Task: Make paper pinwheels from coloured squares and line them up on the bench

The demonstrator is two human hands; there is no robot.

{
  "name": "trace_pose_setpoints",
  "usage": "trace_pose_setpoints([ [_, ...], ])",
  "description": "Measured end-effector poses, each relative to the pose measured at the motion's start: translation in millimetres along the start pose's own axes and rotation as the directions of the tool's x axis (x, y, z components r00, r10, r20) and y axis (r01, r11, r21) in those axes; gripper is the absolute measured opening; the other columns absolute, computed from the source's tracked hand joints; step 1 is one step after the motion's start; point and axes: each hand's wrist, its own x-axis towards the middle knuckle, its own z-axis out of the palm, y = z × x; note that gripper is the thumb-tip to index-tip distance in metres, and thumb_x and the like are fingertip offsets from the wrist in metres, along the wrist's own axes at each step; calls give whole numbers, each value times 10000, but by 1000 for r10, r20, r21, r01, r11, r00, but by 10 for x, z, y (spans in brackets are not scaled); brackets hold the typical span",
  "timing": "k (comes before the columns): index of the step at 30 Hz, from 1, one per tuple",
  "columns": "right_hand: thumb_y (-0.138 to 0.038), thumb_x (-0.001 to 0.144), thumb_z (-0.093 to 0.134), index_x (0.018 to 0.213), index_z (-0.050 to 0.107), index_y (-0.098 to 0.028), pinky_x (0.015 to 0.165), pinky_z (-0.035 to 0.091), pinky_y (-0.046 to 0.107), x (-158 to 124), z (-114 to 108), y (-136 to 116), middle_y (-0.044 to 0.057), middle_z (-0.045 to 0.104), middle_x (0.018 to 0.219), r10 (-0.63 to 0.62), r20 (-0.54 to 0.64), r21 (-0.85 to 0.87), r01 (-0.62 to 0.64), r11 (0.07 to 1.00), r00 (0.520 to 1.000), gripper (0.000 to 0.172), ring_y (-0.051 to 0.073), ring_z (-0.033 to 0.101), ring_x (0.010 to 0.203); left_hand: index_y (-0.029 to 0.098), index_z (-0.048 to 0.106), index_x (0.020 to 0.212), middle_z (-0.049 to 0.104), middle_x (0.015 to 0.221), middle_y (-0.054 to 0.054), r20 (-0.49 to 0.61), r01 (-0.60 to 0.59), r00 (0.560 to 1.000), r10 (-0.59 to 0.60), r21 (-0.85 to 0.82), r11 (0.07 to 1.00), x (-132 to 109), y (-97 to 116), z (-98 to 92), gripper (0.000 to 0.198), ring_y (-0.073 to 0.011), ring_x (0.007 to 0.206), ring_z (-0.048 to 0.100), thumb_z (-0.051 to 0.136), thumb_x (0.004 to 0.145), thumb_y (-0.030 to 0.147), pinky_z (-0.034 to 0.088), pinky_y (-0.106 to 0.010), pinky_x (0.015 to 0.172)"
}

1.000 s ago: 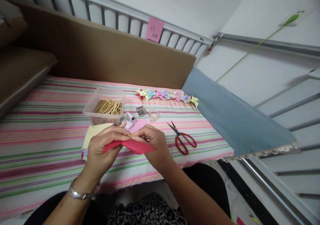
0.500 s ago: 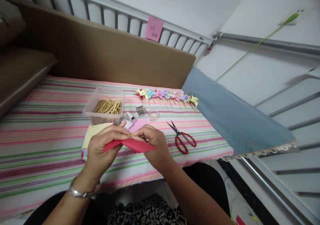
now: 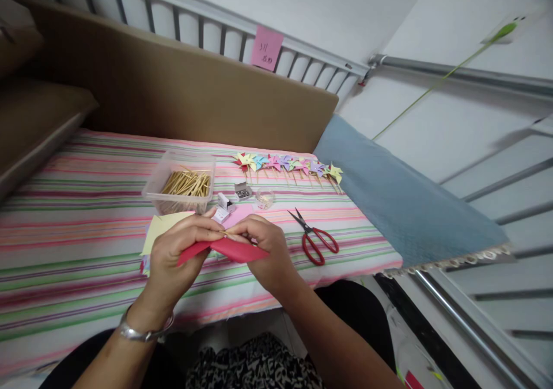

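Both hands meet over the near part of the striped cloth, gripping one folded piece of red paper (image 3: 237, 249). My left hand (image 3: 184, 240) pinches its left side, thumb and fingers closed. My right hand (image 3: 264, 245) is closed on the right side, its fingertips close to the left ones. Between the fingertips shows a small yellowish bit, too small to name. Under and behind the hands lie a pink paper sheet (image 3: 240, 214) and a stack of coloured paper with a yellow sheet (image 3: 163, 227) on top. Small white boxes (image 3: 223, 207) stand just beyond the fingers.
A clear plastic box (image 3: 151, 190) holds many short wooden sticks. Red-handled scissors (image 3: 314, 238) lie to the right, blades partly apart. Paper pinwheels (image 3: 285, 163) lie in a row at the back, before a brown board (image 3: 194, 89). A small open box (image 3: 242, 191) and round clear container (image 3: 265, 199) sit mid-table.
Almost nothing differs. Both hands keep their hold on the red paper, with only a very slight shift at the fingertips.
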Motion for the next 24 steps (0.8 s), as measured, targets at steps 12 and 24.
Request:
trace_pose_setpoints([
  [12, -96, 788, 603, 743, 689, -183, 583, 426, 224, 0, -7, -10, 2, 614, 683, -2, 8, 3, 2, 1000, 1000, 130, 118, 558, 642, 221, 690, 849, 723, 862, -14, -9, 2, 1000, -2, -13, 1000, -7, -13, 20, 185, -185, 937, 674, 634, 776, 60, 511, -395, 926],
  [24, -148, 815, 589, 780, 701, -198, 609, 456, 253, 23, -20, 2, 24, 655, 723, -16, 9, -10, 16, 1000, 1000, 128, 143, 593, 691, 232, 715, 840, 745, 947, -55, 10, 110, 994, -110, -50, 993, 2, -67, -10, 123, -219, 942, 681, 660, 774, 145, 508, -440, 923],
])
